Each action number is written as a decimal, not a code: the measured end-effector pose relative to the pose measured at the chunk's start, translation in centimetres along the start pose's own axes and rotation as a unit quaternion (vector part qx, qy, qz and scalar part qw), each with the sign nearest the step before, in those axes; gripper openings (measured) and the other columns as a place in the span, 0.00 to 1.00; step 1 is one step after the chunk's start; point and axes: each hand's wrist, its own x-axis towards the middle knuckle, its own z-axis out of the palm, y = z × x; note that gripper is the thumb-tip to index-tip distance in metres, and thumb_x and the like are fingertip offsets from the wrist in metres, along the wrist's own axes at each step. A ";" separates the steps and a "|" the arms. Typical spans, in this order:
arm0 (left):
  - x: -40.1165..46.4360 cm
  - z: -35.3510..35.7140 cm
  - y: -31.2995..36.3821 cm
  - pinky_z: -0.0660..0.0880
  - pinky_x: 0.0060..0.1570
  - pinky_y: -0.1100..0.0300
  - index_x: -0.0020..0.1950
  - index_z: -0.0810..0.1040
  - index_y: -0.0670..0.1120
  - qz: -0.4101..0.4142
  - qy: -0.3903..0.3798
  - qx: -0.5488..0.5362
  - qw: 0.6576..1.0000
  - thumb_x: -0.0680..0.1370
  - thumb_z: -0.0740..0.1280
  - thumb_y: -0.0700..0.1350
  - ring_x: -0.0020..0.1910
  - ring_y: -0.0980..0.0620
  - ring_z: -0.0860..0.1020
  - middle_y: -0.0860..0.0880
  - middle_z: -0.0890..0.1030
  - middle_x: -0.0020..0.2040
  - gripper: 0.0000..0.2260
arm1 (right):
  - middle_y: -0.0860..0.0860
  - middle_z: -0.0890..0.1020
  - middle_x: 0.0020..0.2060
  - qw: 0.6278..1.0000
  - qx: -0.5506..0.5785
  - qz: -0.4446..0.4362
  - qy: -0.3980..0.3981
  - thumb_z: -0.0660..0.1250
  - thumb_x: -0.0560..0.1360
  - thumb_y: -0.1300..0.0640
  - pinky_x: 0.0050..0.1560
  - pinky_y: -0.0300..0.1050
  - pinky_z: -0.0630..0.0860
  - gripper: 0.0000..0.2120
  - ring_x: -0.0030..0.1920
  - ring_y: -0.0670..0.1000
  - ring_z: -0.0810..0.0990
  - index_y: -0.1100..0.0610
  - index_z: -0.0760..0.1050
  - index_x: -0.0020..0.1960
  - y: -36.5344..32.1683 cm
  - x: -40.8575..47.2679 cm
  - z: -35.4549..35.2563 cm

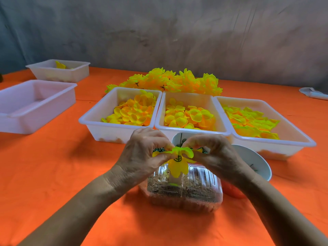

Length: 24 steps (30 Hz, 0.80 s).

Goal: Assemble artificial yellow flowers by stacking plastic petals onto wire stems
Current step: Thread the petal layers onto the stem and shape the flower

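Note:
A yellow petal piece with a green centre mark hangs between both hands above a clear plastic box filled with brown grit. My left hand pinches its left edge and my right hand pinches its right edge. The wire stem is hidden. Three white trays hold loose yellow petals: the left tray, the middle tray and the right tray. A heap of finished yellow flowers lies behind the trays.
An orange cloth covers the table. An empty white tray and a further white tray stand at the left. Two white bowls with green parts sit behind my right hand. A white cloth lies far right.

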 end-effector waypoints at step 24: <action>-2.0 0.2 1.2 0.71 0.49 0.51 0.39 0.84 0.46 0.034 0.048 0.026 0.998 0.72 0.67 0.54 0.45 0.52 0.76 0.52 0.79 0.41 0.13 | 0.52 0.82 0.41 0.961 -0.217 -0.125 0.119 0.69 0.70 0.66 0.42 0.49 0.75 0.07 0.44 0.55 0.79 0.58 0.84 0.44 1.2 -1.6 0.7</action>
